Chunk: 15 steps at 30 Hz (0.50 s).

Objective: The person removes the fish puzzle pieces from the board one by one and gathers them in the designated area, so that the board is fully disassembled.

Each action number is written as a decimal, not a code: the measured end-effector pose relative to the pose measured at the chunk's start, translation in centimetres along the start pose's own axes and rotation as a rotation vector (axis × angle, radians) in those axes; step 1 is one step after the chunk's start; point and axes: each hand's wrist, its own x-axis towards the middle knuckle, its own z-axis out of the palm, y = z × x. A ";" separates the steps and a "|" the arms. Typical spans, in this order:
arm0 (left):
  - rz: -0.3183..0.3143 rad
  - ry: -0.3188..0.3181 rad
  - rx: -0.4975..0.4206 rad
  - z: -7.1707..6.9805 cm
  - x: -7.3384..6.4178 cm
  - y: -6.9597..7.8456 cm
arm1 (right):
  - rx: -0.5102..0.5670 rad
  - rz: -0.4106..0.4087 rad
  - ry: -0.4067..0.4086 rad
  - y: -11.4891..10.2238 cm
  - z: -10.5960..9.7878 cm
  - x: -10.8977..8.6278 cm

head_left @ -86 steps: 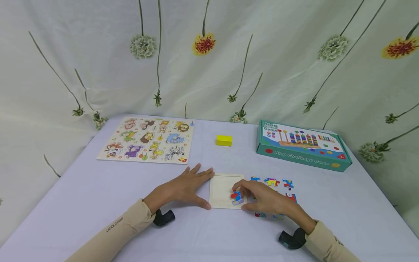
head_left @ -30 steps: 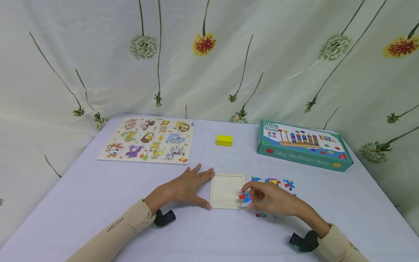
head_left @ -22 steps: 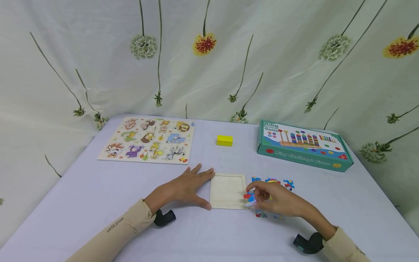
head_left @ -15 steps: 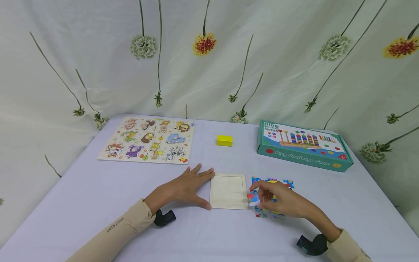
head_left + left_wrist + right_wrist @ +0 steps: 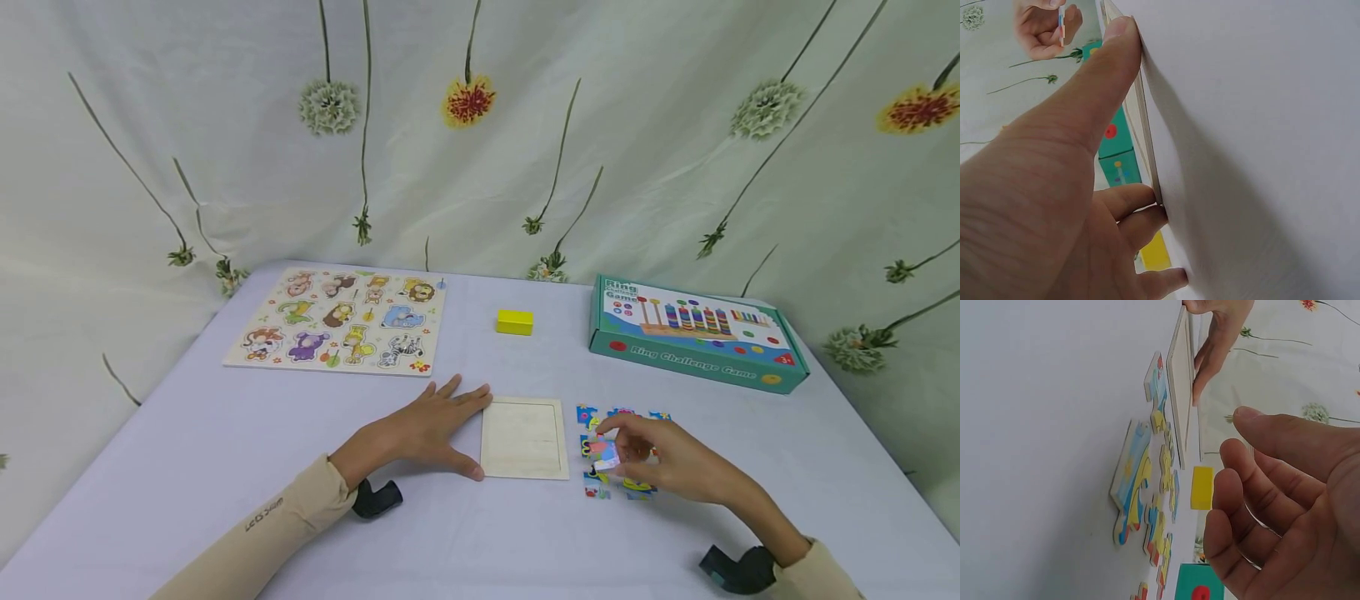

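My right hand (image 5: 660,458) pinches a jigsaw piece (image 5: 606,456) in red, blue and pale purple between thumb and fingers. It hovers over the left side of a group of loose jigsaw pieces (image 5: 639,485). In the left wrist view the pinched piece (image 5: 1061,26) appears edge-on; the right wrist view hides nearly all of it. My left hand (image 5: 423,433) has its fingers spread, thumb and fingertips touching the left edge of a square wooden puzzle tray (image 5: 525,437). No pieces lie inside the tray. Part of the loose group is covered by my right hand.
An animal puzzle board (image 5: 337,321) lies at the back left. Behind the tray sits a yellow block (image 5: 514,322). A green Ring Challenge Game box (image 5: 697,333) stands at the back right, before a flowered cloth backdrop (image 5: 637,150).
My right hand has lifted the jigsaw piece from the tray's lower right and carried it rightward, over the loose pieces. My left hand has stayed at the tray's edge.
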 end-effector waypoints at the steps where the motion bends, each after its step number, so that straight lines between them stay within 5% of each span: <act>1: 0.000 -0.001 0.000 0.0 0.0 0.0 | -0.002 0.001 0.005 0.1 0.0 -0.1; 15: 0.002 -0.001 -0.006 -0.1 -0.1 0.1 | -0.011 -0.002 0.035 1.4 -0.8 -1.8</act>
